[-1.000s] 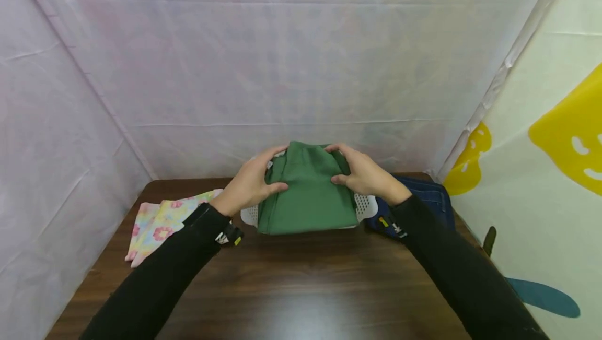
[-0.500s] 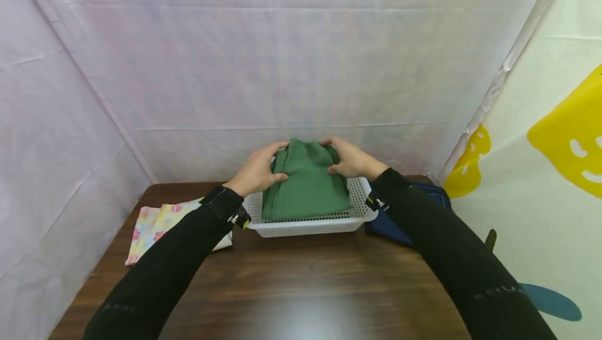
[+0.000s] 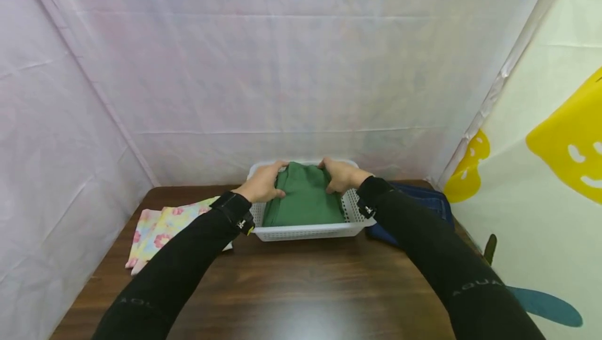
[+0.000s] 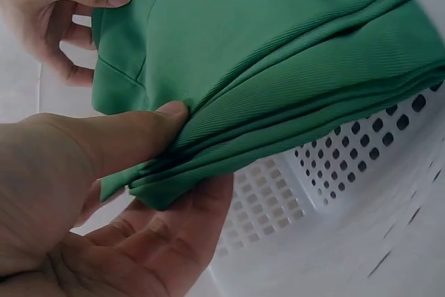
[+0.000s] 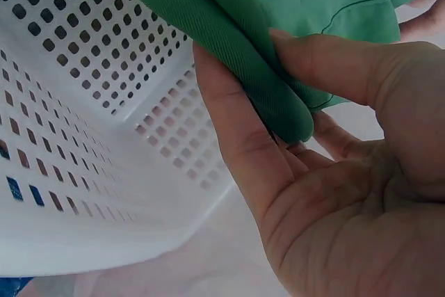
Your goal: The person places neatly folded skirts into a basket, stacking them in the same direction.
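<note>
A folded green garment (image 3: 305, 199) lies within the walls of a white perforated plastic basket (image 3: 308, 233). My left hand (image 3: 263, 182) pinches its left far corner; in the left wrist view the thumb (image 4: 139, 133) presses on top and the fingers (image 4: 184, 234) reach beneath the stacked layers. At the right far corner my right hand (image 3: 340, 175) pinches the cloth likewise, thumb (image 5: 327, 67) above and fingers (image 5: 243, 130) below. How far the garment touches the basket floor cannot be told.
Left of the basket, a folded pastel floral cloth (image 3: 171, 225) lies on the dark wooden table (image 3: 301, 288), partly under the left sleeve. Folded dark blue denim (image 3: 430, 199) lies to the right, partly behind the right sleeve. A white fabric wall (image 3: 291, 84) stands close behind.
Both hands have lowered the green garment from above the basket down between its walls. The basket, mostly covered before, now shows its rim. The hands keep their grip.
</note>
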Action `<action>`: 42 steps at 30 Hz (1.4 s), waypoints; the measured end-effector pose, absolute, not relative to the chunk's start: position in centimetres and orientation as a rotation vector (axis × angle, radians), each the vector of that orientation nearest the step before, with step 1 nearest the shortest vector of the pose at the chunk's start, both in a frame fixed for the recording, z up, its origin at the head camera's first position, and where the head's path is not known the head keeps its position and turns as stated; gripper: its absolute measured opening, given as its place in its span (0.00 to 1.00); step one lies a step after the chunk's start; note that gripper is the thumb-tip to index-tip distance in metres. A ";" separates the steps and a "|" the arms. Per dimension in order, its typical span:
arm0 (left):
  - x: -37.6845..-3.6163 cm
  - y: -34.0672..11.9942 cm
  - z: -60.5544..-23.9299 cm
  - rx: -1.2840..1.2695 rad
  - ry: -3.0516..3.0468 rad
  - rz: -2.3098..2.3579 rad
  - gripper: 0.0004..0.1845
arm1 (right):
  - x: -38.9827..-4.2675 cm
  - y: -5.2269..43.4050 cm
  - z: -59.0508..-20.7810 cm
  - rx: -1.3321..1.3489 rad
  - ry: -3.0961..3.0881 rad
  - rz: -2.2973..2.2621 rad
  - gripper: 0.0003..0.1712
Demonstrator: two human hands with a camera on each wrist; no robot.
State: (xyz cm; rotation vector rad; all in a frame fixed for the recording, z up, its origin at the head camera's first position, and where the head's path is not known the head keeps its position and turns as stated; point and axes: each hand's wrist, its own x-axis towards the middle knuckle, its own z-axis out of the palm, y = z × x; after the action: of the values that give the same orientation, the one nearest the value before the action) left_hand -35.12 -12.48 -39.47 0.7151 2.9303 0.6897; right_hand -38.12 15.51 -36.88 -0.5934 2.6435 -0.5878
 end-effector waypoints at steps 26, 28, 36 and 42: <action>-32.5 -15.1 -39.3 0.801 2.986 0.590 0.26 | -35.7 19.2 -38.1 -0.687 2.770 -0.672 0.36; -31.8 -15.3 -39.3 0.803 2.986 0.601 0.26 | -35.1 19.9 -38.3 -0.664 2.807 -0.713 0.34; -28.0 -15.5 -39.4 0.781 3.012 0.621 0.27 | -32.9 22.8 -39.5 -0.704 2.953 -0.854 0.29; -25.3 -15.2 -40.3 0.843 3.036 0.651 0.28 | -31.2 25.4 -40.9 -0.649 3.048 -0.912 0.28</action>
State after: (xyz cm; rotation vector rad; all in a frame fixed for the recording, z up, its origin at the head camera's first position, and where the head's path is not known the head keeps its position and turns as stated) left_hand -25.32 -15.21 -40.34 0.8427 3.0362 0.6507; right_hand -31.21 25.39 -40.93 -0.6489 3.0479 -0.9123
